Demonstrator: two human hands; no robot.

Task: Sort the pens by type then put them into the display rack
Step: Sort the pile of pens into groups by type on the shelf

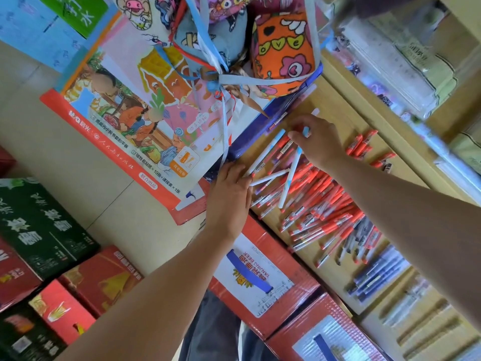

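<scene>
A large heap of red-capped pens point(320, 204) lies on the wooden shelf top point(335, 110). Over its upper end lie white pens with light-blue caps point(290, 175). My left hand point(229, 194) rests at the heap's left edge, fingertips touching the ends of two white pens. My right hand point(318, 142) reaches over the heap's top and pinches a white and blue pen point(306, 131) between thumb and fingers. A small group of short red pens point(363, 144) lies apart at the right. Dark blue pens point(377, 274) lie in a batch lower right.
A bundle of printed cloth bags point(260, 40) tied with ribbon sits on a picture-covered box point(135, 118) just left of the shelf. Red beer cartons point(260, 277) stand below the shelf edge. Clear packets fill the rack point(390, 63) at upper right. More pens point(416, 306) lie lower right.
</scene>
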